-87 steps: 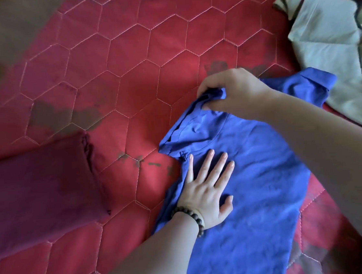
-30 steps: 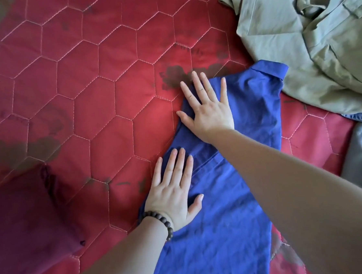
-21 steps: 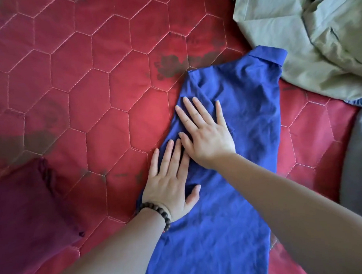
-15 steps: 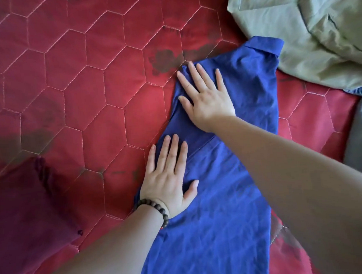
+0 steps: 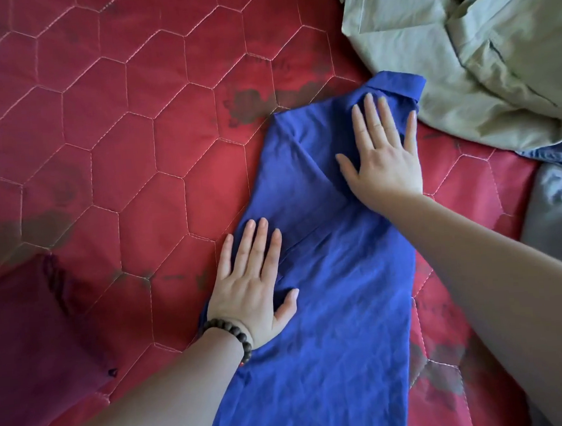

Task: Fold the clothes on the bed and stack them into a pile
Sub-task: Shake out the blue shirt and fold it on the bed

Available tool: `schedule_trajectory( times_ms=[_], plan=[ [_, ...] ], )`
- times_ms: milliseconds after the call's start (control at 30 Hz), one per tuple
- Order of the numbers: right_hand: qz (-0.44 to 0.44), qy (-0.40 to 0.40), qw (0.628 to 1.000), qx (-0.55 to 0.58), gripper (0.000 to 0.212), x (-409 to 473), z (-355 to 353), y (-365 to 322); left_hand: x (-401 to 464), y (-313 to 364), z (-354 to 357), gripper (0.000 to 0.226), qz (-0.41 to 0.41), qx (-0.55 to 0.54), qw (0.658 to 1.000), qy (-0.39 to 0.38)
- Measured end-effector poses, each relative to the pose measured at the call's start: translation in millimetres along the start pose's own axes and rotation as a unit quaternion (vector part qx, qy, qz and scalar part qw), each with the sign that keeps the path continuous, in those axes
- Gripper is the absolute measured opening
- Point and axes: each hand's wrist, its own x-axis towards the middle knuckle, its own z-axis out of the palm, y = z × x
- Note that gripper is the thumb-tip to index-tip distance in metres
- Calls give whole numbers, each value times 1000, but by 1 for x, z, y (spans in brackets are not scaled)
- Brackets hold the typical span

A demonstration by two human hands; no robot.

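In the head view, five garments were counted on the red quilted bed [image 5: 130, 130]: one blue shirt [image 5: 328, 308] at centre, one olive garment [image 5: 480, 55] beyond it, one maroon folded piece [image 5: 34, 343] at the left, and two greyish-blue pieces at the right edge. The left hand [image 5: 250, 290] and right hand [image 5: 383, 160] were pressed flat on the shirt, each grip spread, nothing pinched.

Head view, close, down onto bed [image 5: 136, 129]

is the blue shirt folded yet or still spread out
Partly folded. The blue shirt lies as a long narrow strip, sides turned in, under the flat left hand and right hand; not yet folded lengthwise.
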Motion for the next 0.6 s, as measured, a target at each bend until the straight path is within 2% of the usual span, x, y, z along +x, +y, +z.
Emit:
schedule_trajectory(
  times_ms=[167,333,367,467,500,600],
  plan=[
    [21,-43,999,4,71,7,12,3,-1,-1,0,88,1,-4,1000,3],
    [45,-101,993,49,68,21,-5,0,0,-1,-2,88,-1,3,1000,-10],
    [46,-81,994,58,65,24,-10,0,0,0,-2,88,-1,3,1000,-8],
    [68,65,995,18,56,23,-18,-1,-1,-1,-1,88,0,5,1000,-9],
    [72,75,994,8,58,20,-17,1,-1,-1,-1,88,1,3,1000,-9],
    [84,-19,996,31,70,18,0,10,0,-1,0,89,1,1,1000,-9]
  ],
)
